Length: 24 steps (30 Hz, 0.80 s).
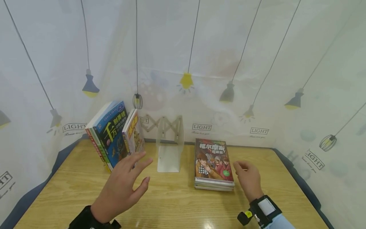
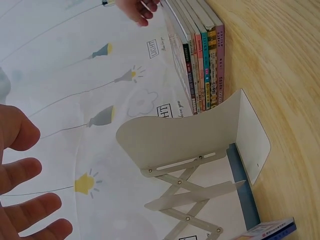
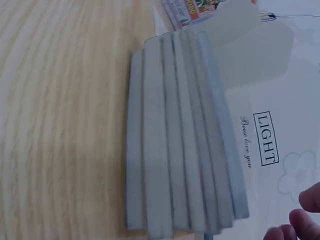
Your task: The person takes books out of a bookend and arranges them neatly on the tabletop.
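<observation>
R wrist strap blk, w/ pale panel, blk/yellow knob; lt-blue sleeve. L wrist band blk, cropped, prob. similar.

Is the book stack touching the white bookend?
Apart. The head view shows bare wooden tabletop between the book stack and the white bookend.

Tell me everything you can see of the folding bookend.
The bookend is pale and metal-looking: upright plates, one with a flat foot, joined by riveted crossed bars. Extended, it stands on the table between standing books and a book stack. Neither left hand nor right hand touches it; contact with standing books is unclear.
</observation>
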Available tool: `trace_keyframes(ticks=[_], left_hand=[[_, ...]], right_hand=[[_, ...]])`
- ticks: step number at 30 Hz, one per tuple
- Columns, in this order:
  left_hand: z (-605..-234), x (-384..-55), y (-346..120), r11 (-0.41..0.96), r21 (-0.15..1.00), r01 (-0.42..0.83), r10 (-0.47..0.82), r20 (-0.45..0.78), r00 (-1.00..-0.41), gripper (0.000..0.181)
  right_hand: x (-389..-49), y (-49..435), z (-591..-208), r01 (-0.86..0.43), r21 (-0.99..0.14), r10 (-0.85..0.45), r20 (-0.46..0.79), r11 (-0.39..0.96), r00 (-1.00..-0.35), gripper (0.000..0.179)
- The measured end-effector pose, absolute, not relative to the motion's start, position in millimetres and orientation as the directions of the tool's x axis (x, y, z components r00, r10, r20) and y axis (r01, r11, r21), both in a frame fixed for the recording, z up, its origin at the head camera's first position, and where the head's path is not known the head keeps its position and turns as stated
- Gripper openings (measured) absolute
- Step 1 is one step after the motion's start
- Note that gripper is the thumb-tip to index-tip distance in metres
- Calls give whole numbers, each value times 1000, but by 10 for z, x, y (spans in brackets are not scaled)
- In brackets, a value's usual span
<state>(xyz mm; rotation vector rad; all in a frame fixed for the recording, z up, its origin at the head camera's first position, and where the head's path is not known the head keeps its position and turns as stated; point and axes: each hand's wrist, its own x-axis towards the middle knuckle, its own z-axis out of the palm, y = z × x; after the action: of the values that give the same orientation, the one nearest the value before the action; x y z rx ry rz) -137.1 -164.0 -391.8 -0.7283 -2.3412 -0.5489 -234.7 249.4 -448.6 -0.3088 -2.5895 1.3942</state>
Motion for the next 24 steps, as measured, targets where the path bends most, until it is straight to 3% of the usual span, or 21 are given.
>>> trace_keyframes(ticks=[7, 15, 24], left_hand=[[-3943, -1394, -1623, 755, 214, 620, 351, 667, -657, 52], [-3979, -1403, -1652, 755, 243, 609, 345, 642, -685, 57], [-3961, -1394, -1629, 744, 239, 624, 346, 661, -666, 58]], right_hand=[[-2344, 2339, -4461, 28, -879, 191, 72, 476, -979, 38], [-2219, 2015, -4335, -169, -881, 6, 191, 443, -982, 37], [-2009, 1718, -4129, -428, -819, -245, 357, 381, -901, 42]])
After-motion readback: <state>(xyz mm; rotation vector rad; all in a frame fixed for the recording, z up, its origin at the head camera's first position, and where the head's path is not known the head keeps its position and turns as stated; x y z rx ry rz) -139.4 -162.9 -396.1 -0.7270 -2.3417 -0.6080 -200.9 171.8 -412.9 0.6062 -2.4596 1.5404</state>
